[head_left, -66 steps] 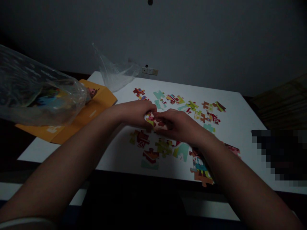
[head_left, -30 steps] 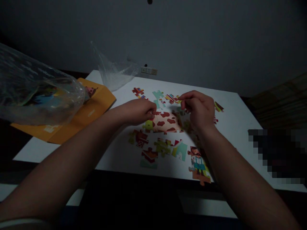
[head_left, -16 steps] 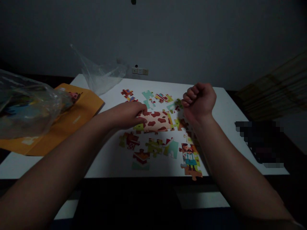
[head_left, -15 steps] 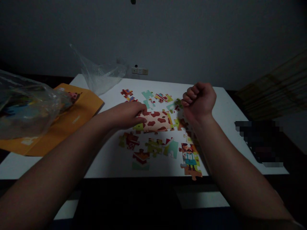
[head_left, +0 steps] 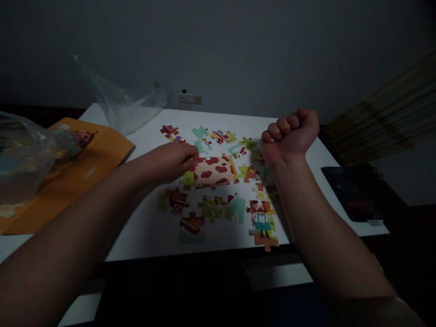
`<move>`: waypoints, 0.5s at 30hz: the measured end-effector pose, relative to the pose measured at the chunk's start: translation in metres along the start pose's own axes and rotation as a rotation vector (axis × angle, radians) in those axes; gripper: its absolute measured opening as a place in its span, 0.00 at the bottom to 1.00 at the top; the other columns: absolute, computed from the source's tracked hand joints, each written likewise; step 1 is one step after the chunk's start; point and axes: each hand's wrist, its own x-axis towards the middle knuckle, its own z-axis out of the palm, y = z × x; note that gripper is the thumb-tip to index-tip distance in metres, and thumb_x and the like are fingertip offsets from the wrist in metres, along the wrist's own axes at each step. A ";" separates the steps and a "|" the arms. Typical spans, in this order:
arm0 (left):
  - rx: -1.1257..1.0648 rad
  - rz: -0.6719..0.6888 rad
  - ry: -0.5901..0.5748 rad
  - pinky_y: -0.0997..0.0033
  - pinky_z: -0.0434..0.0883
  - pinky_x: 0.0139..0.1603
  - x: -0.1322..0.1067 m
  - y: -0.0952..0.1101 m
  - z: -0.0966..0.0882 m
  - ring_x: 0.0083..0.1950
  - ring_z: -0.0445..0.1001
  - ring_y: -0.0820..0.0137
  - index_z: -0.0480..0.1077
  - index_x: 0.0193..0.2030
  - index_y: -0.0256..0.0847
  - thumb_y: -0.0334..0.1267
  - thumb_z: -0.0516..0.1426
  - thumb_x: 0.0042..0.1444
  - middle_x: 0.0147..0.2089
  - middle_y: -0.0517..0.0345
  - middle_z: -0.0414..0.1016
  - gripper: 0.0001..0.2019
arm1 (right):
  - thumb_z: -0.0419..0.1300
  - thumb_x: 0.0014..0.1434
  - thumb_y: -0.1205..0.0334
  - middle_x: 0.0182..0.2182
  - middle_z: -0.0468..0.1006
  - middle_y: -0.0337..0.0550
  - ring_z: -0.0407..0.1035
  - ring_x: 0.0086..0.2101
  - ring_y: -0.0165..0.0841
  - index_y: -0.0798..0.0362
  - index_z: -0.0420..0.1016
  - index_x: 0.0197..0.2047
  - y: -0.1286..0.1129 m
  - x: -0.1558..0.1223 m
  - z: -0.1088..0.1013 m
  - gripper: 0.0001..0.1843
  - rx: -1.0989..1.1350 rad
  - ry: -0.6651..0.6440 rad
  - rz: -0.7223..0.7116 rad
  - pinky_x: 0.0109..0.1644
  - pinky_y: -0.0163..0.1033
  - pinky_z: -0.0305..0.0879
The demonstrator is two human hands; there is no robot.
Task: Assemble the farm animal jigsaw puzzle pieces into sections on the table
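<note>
- Head view, only view: left hand lying flat and low on the desk, fingertips pressing the left end of the cow-patch puzzle block; fingers extended, not wrapping anything, just pinning.
- Cow-patch puzzle block sitting mid-desk, joined section, pink-cream with dark red blotches; long axis running left-right across the picture, right end tipping slightly toward the far wall.
- Block lying directly right of the left hand, touching it; lying left of and below the right hand, apart from it. Left hand clearly the nearer one.
- Right hand hovering raised above the desk, curled into a tight fist, knuckles up; cannot tell whether anything is tucked inside.
- Loose puzzle pieces lying just under and beside the right wrist, between block and fist.
- Farmer piece lying near the front desk edge, long axis running near-far, figure's head pointing to the far side; just left of the right forearm.
- Barn piece and green piece lying on the near side of the block, close but not touching.
- Far row of pieces lying beyond the block, well within reach of either hand.
- Orange envelope lying at the left desk edge, clear plastic bag standing at the far left corner, second plastic bag blurring in close at the left.
- Pixelated dark patch at right, not readable.
</note>
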 end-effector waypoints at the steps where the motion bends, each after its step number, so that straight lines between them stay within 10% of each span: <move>1: 0.001 -0.003 0.002 0.61 0.69 0.45 0.000 -0.001 0.000 0.43 0.78 0.60 0.78 0.45 0.44 0.45 0.53 0.72 0.45 0.48 0.84 0.13 | 0.57 0.71 0.42 0.20 0.38 0.29 0.36 0.19 0.31 0.43 0.42 0.23 -0.001 0.001 -0.002 0.33 -0.019 0.016 -0.014 0.21 0.42 0.41; 15: 0.050 -0.055 0.023 0.62 0.67 0.43 0.001 0.003 0.000 0.41 0.78 0.60 0.77 0.44 0.44 0.47 0.53 0.72 0.43 0.49 0.84 0.13 | 0.51 0.77 0.38 0.22 0.40 0.29 0.37 0.23 0.31 0.41 0.44 0.29 -0.037 0.002 -0.004 0.29 -0.199 0.140 -0.321 0.27 0.42 0.44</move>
